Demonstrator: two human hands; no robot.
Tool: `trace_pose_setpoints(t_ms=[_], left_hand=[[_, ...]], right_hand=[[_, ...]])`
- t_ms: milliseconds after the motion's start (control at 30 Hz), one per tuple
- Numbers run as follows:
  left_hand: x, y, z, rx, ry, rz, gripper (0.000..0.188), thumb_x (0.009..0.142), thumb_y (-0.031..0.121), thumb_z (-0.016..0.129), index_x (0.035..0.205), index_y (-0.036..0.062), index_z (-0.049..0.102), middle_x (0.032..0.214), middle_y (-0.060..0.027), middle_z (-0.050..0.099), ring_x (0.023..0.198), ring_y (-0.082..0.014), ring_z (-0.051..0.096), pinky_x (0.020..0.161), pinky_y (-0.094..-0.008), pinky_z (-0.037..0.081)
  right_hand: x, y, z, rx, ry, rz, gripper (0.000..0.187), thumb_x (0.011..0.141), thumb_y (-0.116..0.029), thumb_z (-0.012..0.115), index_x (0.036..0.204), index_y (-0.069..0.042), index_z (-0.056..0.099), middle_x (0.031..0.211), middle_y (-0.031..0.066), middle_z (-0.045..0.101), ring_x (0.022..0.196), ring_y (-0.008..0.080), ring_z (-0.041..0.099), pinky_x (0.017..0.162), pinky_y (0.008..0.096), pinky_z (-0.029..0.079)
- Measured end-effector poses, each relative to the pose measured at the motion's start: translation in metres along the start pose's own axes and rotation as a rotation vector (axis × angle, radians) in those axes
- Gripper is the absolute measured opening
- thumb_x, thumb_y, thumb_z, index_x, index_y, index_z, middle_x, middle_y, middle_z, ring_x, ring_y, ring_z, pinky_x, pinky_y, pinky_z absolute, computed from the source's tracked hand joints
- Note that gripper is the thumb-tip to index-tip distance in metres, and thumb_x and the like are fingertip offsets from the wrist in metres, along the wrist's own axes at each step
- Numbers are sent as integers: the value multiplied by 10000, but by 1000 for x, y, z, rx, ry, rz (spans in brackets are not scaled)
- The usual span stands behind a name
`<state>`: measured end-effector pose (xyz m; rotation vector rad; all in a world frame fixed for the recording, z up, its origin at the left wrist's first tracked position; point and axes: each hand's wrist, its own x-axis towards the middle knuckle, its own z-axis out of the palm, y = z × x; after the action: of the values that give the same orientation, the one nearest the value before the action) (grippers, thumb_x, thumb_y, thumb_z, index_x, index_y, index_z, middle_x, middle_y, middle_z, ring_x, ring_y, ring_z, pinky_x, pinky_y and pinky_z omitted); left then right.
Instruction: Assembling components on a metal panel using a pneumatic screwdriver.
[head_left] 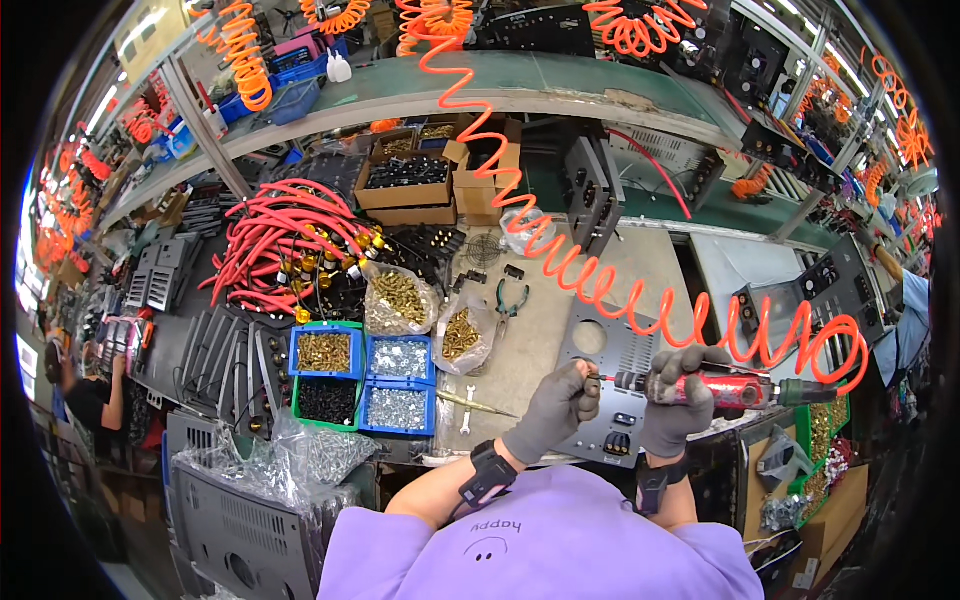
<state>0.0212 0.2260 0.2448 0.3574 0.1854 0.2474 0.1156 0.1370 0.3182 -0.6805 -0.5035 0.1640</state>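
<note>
My right hand [678,402], in a grey glove, is wrapped round a red air screwdriver [728,391] held level, its bit toward the left. A coiled orange air hose [690,335] runs from its right end. My left hand [556,408], gloved too, has its fingers pinched together at the tip of the bit; whatever they hold is too small to make out. Beneath both hands lies a grey metal panel [640,352] with a large round hole, vent slots and black sockets at its near end.
Left of the panel stand blue bins [400,357] of screws, a green-edged bin [327,401] of black parts and bags of brass fittings [398,300]. Pliers [510,300] and a wrench [467,410] lie nearby. Red hoses [285,235] are heaped behind. A shelf [400,85] crosses the back.
</note>
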Motion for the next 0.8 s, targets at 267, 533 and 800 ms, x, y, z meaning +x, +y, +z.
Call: trace_pose_setpoints(t_ms=[267, 533, 800], left_hand=[[4, -9, -6, -185, 37, -13, 192, 923, 265, 413, 930, 81, 466, 705, -4, 469, 521, -86, 338, 474, -222, 295], [10, -13, -19, -291, -77, 17, 204, 933, 253, 375, 934, 69, 463, 753, -16, 474, 540, -88, 341, 483, -225, 299], [7, -10, 15, 85, 242, 389, 218, 947, 233, 358, 981, 28, 422, 706, -53, 468, 529, -128, 422, 485, -278, 400]], right_hand=[[-2, 0, 5, 15, 17, 54, 284, 673, -124, 547, 937, -87, 447, 764, 29, 470, 531, 135, 455, 470, 268, 397], [-5, 8, -10, 0, -2, 96, 292, 687, -119, 534, 969, -102, 459, 797, 27, 490, 605, 144, 493, 687, 404, 447], [-12, 15, -11, 34, 76, 90, 306, 727, -108, 560, 1022, -114, 482, 875, 31, 525, 732, 155, 511, 851, 398, 415]])
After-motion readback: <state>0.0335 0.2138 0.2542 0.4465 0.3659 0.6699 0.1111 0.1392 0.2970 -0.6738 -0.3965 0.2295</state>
